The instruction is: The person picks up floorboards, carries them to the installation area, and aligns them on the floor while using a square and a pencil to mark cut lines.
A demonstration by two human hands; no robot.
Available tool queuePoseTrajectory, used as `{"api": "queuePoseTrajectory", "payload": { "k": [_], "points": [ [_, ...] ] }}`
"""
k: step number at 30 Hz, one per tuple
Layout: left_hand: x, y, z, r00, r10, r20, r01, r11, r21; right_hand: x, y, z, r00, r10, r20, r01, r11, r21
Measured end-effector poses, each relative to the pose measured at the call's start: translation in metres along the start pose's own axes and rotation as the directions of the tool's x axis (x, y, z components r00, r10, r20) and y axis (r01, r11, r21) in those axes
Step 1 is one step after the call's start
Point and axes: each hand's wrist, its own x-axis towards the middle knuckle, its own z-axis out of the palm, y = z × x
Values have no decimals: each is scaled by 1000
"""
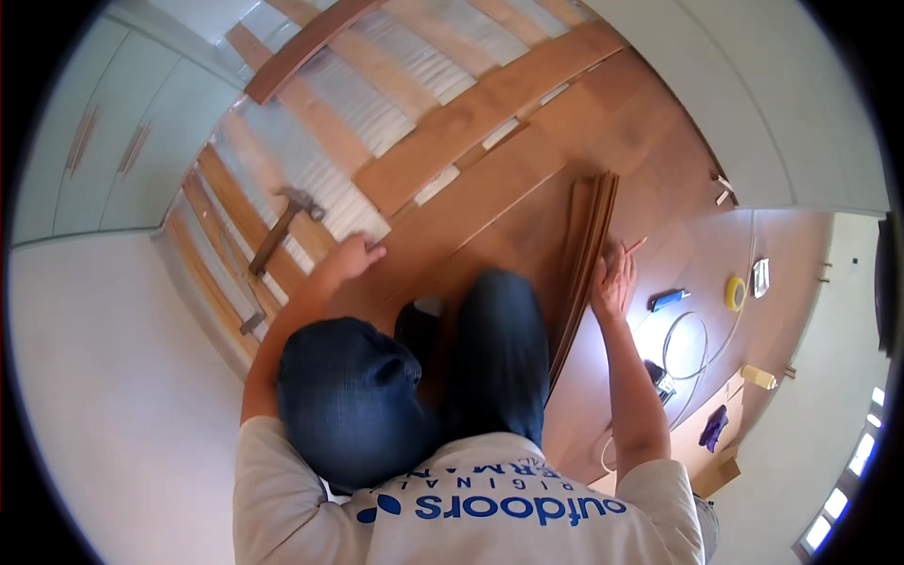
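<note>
Low over the partly laid wood floor, my left hand (354,256) is near the edge of a brown floorboard (414,247), its thumb apart from the fingers and nothing seen in it. A hammer (282,231) with a dark head lies on the battens just beyond that hand. My right hand (616,282) is at the right side of a stack of long brown floorboards (589,235). A red pencil (636,247) sticks out from its fingertips. My bent knees in dark jeans lie between the two hands.
Wooden battens (325,122) run over silvery sheeting, with a loose board (311,47) across them. To the right lie a blue tool (669,300), a yellow tape roll (735,293), a looped cable (704,353) and a purple item (714,427). Pale cabinets (122,132) stand left.
</note>
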Motion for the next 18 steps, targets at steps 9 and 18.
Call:
{"api": "queuePoseTrajectory", "payload": {
  "k": [9, 18],
  "points": [
    [-1, 3, 36, 992, 0, -129, 2, 1000, 20, -12, 3, 14, 982, 183, 38, -173, 968, -184],
    [62, 37, -15, 978, -26, -205, -40, 949, -313, -4, 2, 15, 967, 235, 96, -208, 950, -231]
  ]
}}
